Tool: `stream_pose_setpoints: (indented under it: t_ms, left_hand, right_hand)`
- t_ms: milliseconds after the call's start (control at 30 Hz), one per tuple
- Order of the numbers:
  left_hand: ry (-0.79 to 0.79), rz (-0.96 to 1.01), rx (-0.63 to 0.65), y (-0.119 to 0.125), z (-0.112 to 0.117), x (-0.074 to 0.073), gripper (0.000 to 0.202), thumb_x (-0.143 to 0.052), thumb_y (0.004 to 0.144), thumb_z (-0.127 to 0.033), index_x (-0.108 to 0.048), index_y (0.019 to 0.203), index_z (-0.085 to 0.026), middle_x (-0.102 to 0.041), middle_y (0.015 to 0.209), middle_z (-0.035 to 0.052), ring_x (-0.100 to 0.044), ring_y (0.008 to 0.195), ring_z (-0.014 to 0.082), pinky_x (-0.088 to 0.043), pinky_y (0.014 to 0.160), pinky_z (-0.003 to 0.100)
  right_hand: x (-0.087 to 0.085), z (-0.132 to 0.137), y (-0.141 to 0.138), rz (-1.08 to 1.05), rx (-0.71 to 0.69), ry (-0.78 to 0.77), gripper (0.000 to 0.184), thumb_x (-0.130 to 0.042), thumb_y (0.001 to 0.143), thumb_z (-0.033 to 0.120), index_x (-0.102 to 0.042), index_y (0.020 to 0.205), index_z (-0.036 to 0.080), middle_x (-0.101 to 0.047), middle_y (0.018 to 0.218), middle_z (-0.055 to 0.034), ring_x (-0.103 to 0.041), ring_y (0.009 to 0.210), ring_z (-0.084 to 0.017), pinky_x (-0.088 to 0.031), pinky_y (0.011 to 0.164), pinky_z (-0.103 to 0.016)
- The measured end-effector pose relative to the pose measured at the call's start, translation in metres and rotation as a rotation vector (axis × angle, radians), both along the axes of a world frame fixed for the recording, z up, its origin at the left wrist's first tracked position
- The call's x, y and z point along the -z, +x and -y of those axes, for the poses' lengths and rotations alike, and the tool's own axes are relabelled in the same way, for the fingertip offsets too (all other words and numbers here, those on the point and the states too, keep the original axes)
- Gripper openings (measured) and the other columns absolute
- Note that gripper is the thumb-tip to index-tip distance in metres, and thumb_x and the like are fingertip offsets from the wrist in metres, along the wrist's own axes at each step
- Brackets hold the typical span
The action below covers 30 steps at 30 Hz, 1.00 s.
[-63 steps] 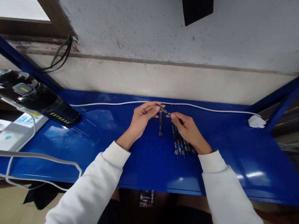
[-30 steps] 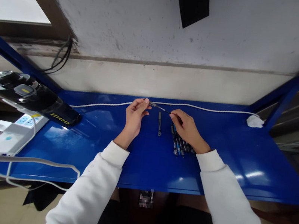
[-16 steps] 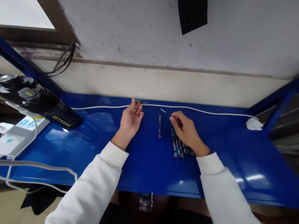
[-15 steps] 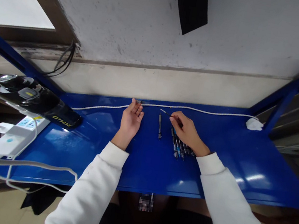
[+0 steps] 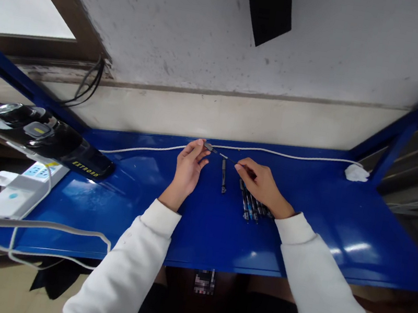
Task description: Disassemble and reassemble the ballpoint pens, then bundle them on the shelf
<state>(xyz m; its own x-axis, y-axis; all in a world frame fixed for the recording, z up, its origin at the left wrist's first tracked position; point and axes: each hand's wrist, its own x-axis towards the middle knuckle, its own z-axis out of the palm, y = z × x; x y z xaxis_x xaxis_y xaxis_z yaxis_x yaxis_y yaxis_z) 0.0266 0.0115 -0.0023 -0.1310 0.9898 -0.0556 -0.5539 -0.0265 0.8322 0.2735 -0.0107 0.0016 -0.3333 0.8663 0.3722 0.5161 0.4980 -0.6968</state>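
Note:
My left hand (image 5: 188,169) is closed, with a small dark grey pen part (image 5: 209,147) pinched between thumb and fingers. Opposite it, my right hand (image 5: 262,186) is closed on a thin pen refill (image 5: 227,158), dark with a pale section near its far end. The refill points left at the pen part, their ends very close; I cannot tell whether they touch. On the blue surface between my hands lies a dark pen barrel (image 5: 224,176). Several dark pens (image 5: 249,205), one with blue on it, lie beneath my right hand, which partly hides them.
A white cable (image 5: 292,156) runs along the back of the blue shelf (image 5: 200,234) to a crumpled white item (image 5: 356,172). On the left are a black bottle (image 5: 56,143) and a white power strip (image 5: 20,193) with loose cables. Blue frame posts flank the shelf.
My left hand has moved slightly right and its fingers have closed on the pen part, now raised toward the refill. The refill's tip has dipped a little; my right hand has barely moved.

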Motion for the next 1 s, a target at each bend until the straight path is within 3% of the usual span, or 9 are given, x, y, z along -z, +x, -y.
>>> stream_pose_setpoints:
  t_ms: [333, 533, 767, 900, 1000]
  left_hand:
    - [0.045, -0.03, 0.04, 0.006, 0.006, -0.006, 0.043, -0.101, 0.082, -0.051, -0.081, 0.111, -0.026, -0.083, 0.109, 0.0048, -0.078, 0.098, 0.019, -0.056, 0.074, 0.026]
    - [0.155, -0.168, 0.027, 0.01, 0.009, -0.007, 0.035, -0.094, 0.091, -0.051, -0.082, 0.112, -0.026, -0.084, 0.111, 0.0068, -0.079, 0.102, 0.021, -0.058, 0.074, 0.027]
    - [0.247, -0.28, 0.215, 0.019, 0.015, -0.004, 0.032, -0.086, 0.099, -0.049, -0.086, 0.12, -0.024, -0.085, 0.122, 0.0112, -0.08, 0.111, 0.0234, -0.063, 0.089, 0.032]
    - [0.237, -0.25, 0.319, 0.027, 0.019, 0.001, 0.027, -0.091, 0.096, -0.044, -0.089, 0.114, -0.024, -0.085, 0.126, 0.0106, -0.08, 0.109, 0.0223, -0.063, 0.098, 0.035]
    - [0.217, -0.273, 0.353, 0.032, 0.021, 0.004, 0.028, -0.094, 0.092, -0.044, -0.091, 0.111, -0.023, -0.086, 0.12, 0.0104, -0.079, 0.099, 0.0211, -0.063, 0.096, 0.036]
  right_hand:
    - [0.001, -0.001, 0.0, -0.015, -0.008, 0.011, 0.039, -0.055, 0.117, 0.058, -0.071, 0.105, 0.025, -0.061, 0.073, 0.0018, -0.052, 0.059, -0.016, -0.038, 0.062, -0.033]
    - [0.003, -0.002, 0.0, -0.015, 0.018, 0.042, 0.035, -0.058, 0.117, 0.054, -0.071, 0.102, 0.025, -0.062, 0.073, 0.0017, -0.052, 0.059, -0.016, -0.037, 0.062, -0.033]
    - [0.003, -0.002, 0.0, -0.024, 0.006, 0.084, 0.032, -0.06, 0.118, 0.051, -0.072, 0.103, 0.025, -0.063, 0.076, 0.0016, -0.052, 0.062, -0.016, -0.038, 0.064, -0.033]
    - [0.003, -0.001, -0.001, -0.038, -0.038, 0.099, 0.028, -0.059, 0.118, 0.048, -0.073, 0.109, 0.025, -0.069, 0.084, 0.0003, -0.057, 0.067, -0.016, -0.041, 0.067, -0.033]
    - [0.003, 0.0, -0.002, -0.034, -0.061, 0.098, 0.029, -0.059, 0.118, 0.047, -0.073, 0.106, 0.025, -0.074, 0.089, -0.0008, -0.06, 0.07, -0.016, -0.042, 0.068, -0.033]
